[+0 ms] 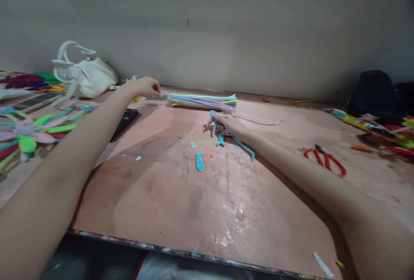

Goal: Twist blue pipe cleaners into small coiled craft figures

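My left hand [144,86] reaches far forward over the pinkish table [207,202], fingers curled down near the left end of a bundle of pastel pipe cleaners [202,100]; whether it grips anything I cannot tell. My right hand [228,122] rests just in front of that bundle, pinching a bent blue pipe cleaner [243,145] whose loop sits at the fingers and whose tail runs toward me. Small blue cut pieces [199,161] lie on the table near it.
A white handbag [86,75] stands at the back left beside a black phone [124,120]. Colourful pipe-cleaner flowers [29,135] lie at the left. Red-handled pliers [326,159] rest at the right, with more craft pieces [381,131] and a dark bag [371,94] beyond.
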`<state>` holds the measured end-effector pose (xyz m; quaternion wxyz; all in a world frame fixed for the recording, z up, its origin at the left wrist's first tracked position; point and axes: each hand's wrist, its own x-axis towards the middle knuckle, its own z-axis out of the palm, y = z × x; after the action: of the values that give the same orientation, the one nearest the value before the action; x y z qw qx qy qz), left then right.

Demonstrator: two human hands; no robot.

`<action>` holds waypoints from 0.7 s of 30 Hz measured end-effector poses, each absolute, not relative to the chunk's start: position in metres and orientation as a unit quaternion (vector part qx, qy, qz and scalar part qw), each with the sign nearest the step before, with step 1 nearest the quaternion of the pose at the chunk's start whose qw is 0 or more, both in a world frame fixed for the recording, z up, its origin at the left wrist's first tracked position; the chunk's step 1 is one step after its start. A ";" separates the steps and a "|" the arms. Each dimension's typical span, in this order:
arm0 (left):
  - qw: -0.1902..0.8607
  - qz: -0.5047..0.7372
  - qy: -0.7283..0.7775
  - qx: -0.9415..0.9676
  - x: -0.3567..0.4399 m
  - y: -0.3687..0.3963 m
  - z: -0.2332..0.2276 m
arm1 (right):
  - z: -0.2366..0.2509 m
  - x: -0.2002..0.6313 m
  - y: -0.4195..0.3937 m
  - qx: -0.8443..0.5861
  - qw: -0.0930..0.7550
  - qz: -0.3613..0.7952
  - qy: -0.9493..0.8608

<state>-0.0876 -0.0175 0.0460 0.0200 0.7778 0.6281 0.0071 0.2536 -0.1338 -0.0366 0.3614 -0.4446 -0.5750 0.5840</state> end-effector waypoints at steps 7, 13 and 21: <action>0.105 -0.050 0.663 0.739 -0.111 -0.003 0.018 | -0.041 0.255 -0.131 -0.445 0.368 0.582 -0.573; 0.020 -0.032 0.700 0.713 -0.102 0.004 0.003 | -0.045 0.256 -0.134 -0.438 0.374 0.586 -0.570; -0.010 -0.042 0.695 0.718 -0.103 -0.002 0.002 | -0.044 0.253 -0.136 -0.441 0.377 0.577 -0.575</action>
<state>-0.1034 -0.0017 0.0020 -0.0097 0.7180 0.6947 -0.0419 0.2535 -0.1363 -0.0437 0.3772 -0.4407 -0.5753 0.5767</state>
